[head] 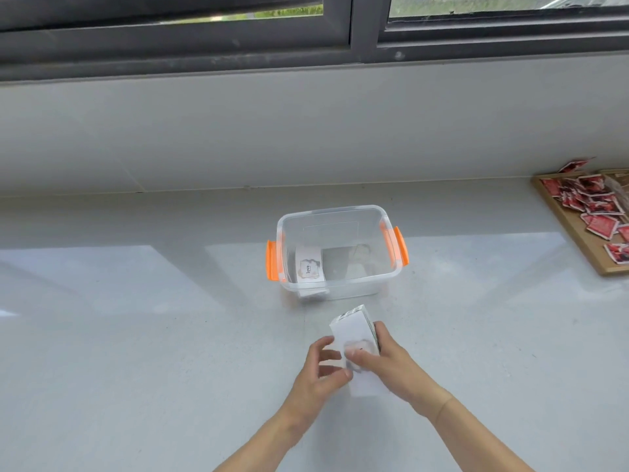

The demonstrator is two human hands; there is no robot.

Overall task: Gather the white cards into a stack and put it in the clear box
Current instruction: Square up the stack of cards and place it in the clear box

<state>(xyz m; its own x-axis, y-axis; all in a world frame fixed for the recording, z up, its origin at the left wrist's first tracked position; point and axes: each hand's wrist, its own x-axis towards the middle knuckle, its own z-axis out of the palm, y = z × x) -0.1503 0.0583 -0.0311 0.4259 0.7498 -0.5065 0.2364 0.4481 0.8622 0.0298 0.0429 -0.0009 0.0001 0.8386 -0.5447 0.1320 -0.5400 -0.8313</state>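
A stack of white cards [354, 330] is held just above the grey counter, tilted with its far end raised toward the clear box [335, 212]. My right hand [384, 361] grips the stack from the right, thumb across its top card. My left hand [321, 367] touches the stack's left edge and a lower white card [364, 386] that sticks out toward me. The lidless box, which has orange latches [271, 260], stands a short way beyond my hands. Inside it, a white card printed "love" [309, 267] leans against the left wall.
A wooden tray [575, 233] with several red and white packets lies at the far right of the counter. Behind the box a grey wall rises to a dark window frame [364, 28].
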